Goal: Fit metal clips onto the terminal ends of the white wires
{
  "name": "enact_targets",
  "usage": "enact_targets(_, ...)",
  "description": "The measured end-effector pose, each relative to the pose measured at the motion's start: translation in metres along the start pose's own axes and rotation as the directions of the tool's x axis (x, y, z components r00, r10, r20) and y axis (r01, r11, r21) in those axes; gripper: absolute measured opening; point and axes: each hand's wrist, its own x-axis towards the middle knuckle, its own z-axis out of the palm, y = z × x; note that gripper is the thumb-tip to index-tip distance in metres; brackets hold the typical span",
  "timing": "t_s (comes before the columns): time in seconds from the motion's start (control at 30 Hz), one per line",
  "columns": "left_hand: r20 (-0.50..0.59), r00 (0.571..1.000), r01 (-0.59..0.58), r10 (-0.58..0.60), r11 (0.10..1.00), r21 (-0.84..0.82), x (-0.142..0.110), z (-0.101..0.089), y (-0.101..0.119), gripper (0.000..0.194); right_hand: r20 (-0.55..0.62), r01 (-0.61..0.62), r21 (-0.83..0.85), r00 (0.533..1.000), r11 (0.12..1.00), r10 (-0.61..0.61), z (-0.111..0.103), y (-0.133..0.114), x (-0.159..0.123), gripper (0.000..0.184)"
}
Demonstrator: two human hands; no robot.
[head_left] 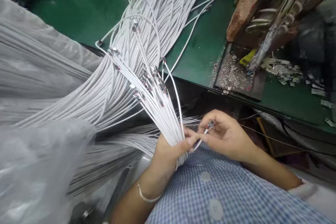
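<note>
I see my right hand (225, 136), low and right of centre, its fingers (210, 136) pinching one white cable end (207, 129) by its metal tip. Touching it, my left hand (168, 152) has its fingers wrapped tight around a bundle of white cables (157, 112) that fans toward the upper left, over the green tabletop (86, 10). Metal scrap (233, 75) lies at right.

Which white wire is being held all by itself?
The single white wire pinched in the right hand, its metal tip pointing up. All the others are gripped together as a bunch of wires in the left hand.
</note>
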Motion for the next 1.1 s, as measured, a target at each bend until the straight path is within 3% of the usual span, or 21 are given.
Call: enact_targets(1.1, -0.006, 1.000, -0.001, 0.001, 1.000, 0.028, -0.0016, -0.0015, 0.0008, 0.005, 0.042, -0.003, -0.001, 0.999, 1.000, 0.003, -0.0041, 0.0019, 0.0003, 0.013)
